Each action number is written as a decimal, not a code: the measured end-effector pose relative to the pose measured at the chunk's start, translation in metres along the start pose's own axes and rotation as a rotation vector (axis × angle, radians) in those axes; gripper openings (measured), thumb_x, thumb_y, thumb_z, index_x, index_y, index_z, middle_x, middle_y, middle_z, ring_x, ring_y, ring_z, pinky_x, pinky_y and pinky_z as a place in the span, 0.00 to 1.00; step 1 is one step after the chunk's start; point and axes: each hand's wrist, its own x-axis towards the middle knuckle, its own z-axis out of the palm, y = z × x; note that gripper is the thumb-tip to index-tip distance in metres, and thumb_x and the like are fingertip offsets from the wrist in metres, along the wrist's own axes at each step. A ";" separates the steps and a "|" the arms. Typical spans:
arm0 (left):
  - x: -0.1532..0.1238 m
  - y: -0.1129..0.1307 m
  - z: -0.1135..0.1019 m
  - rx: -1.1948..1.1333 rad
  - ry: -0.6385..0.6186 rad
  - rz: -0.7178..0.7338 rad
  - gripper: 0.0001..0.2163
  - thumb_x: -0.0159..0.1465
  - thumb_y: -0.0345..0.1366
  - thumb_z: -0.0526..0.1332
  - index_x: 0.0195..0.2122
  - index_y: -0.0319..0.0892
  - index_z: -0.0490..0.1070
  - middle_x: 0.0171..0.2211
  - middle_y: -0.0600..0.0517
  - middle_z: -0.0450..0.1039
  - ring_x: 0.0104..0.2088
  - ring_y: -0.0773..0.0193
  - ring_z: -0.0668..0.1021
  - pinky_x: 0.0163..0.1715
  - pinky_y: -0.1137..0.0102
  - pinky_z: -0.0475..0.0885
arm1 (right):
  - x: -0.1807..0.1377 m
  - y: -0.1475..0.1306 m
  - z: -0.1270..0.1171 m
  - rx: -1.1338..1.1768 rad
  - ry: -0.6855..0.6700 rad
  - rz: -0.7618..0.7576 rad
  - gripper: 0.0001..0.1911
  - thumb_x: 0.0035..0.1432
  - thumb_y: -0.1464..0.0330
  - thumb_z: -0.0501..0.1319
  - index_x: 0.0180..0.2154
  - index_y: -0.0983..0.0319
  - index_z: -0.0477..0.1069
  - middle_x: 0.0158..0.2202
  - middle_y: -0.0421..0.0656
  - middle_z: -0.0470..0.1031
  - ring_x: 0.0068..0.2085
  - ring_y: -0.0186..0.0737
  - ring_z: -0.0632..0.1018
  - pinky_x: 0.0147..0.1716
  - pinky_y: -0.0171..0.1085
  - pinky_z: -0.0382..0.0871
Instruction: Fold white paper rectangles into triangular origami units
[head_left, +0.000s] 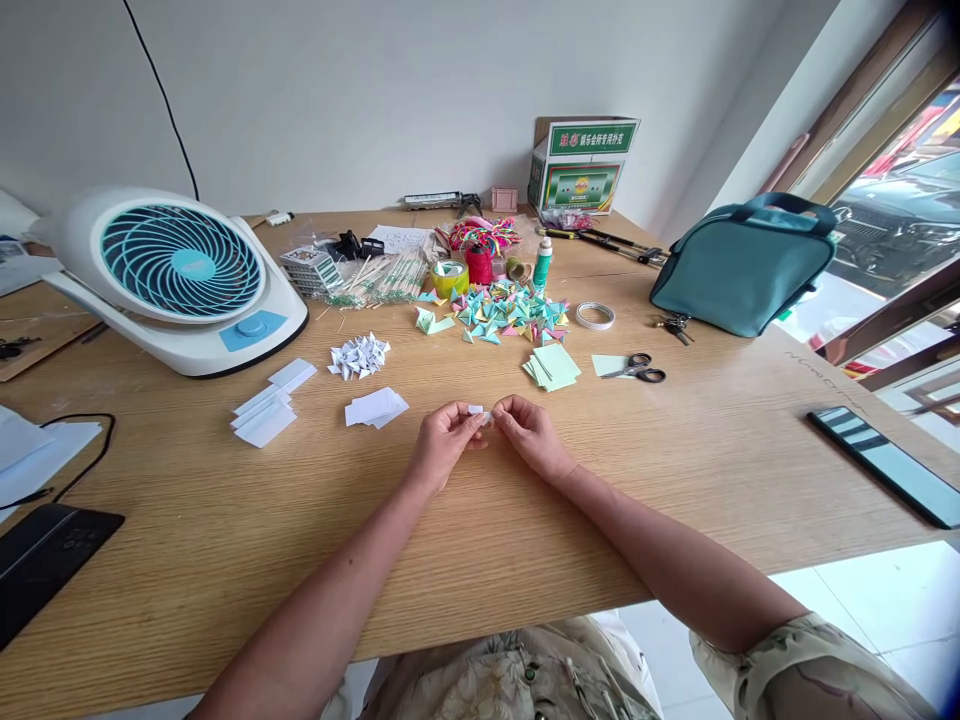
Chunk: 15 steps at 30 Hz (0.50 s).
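Observation:
My left hand and my right hand meet over the middle of the wooden table. Both pinch one small folded white paper piece between their fingertips, just above the tabletop. A small stack of white paper slips lies left of my left hand. Further back sits a pile of folded white triangles. A heap of folded coloured triangles lies behind my hands. Green paper slips and black scissors lie to the right of it.
A white and blue desk fan stands at the left, more white slips in front of it. A teal bag, a tape roll, a green cardboard box, a phone and a black device ring the table.

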 end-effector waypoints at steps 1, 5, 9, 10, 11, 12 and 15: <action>0.000 0.000 -0.001 -0.008 0.003 -0.004 0.16 0.50 0.45 0.70 0.31 0.38 0.72 0.29 0.52 0.73 0.27 0.71 0.72 0.29 0.71 0.77 | 0.000 0.000 0.000 0.003 -0.006 -0.001 0.19 0.57 0.51 0.59 0.29 0.61 0.66 0.25 0.39 0.66 0.26 0.33 0.65 0.27 0.34 0.59; 0.000 0.001 -0.003 -0.035 -0.013 -0.021 0.16 0.49 0.44 0.71 0.31 0.38 0.72 0.29 0.54 0.72 0.29 0.70 0.74 0.32 0.70 0.77 | 0.001 0.004 -0.001 -0.016 -0.006 -0.005 0.19 0.55 0.51 0.60 0.30 0.61 0.67 0.25 0.39 0.67 0.27 0.34 0.65 0.26 0.34 0.59; 0.000 0.001 -0.003 -0.040 -0.023 -0.044 0.16 0.49 0.43 0.71 0.33 0.38 0.73 0.32 0.53 0.72 0.30 0.70 0.74 0.33 0.70 0.77 | 0.002 0.006 -0.001 -0.078 0.024 -0.023 0.18 0.57 0.52 0.58 0.29 0.61 0.66 0.25 0.39 0.66 0.28 0.34 0.65 0.27 0.34 0.60; 0.000 0.001 -0.003 -0.040 -0.017 -0.048 0.16 0.49 0.43 0.71 0.33 0.38 0.73 0.32 0.53 0.72 0.30 0.71 0.74 0.33 0.71 0.77 | 0.002 0.006 -0.001 -0.089 0.027 -0.028 0.18 0.57 0.53 0.58 0.29 0.61 0.66 0.25 0.39 0.66 0.27 0.34 0.65 0.27 0.35 0.60; 0.000 0.001 -0.003 -0.042 -0.006 -0.052 0.17 0.49 0.43 0.71 0.34 0.38 0.72 0.31 0.53 0.72 0.29 0.71 0.74 0.32 0.71 0.76 | 0.002 0.006 -0.001 -0.093 0.026 -0.031 0.18 0.58 0.53 0.58 0.29 0.61 0.66 0.26 0.39 0.66 0.27 0.34 0.65 0.27 0.35 0.60; 0.000 0.000 -0.002 -0.045 0.008 -0.055 0.17 0.49 0.42 0.71 0.35 0.39 0.72 0.31 0.54 0.72 0.28 0.71 0.73 0.31 0.72 0.76 | 0.002 0.006 -0.002 -0.090 0.022 -0.029 0.18 0.58 0.53 0.57 0.29 0.61 0.66 0.26 0.39 0.66 0.27 0.34 0.65 0.27 0.35 0.60; 0.001 0.000 -0.002 -0.047 0.061 -0.052 0.18 0.47 0.41 0.72 0.35 0.39 0.68 0.30 0.55 0.73 0.26 0.72 0.73 0.29 0.73 0.75 | 0.002 0.007 -0.001 -0.074 0.007 -0.013 0.18 0.58 0.52 0.58 0.30 0.61 0.67 0.25 0.39 0.67 0.27 0.35 0.66 0.27 0.35 0.60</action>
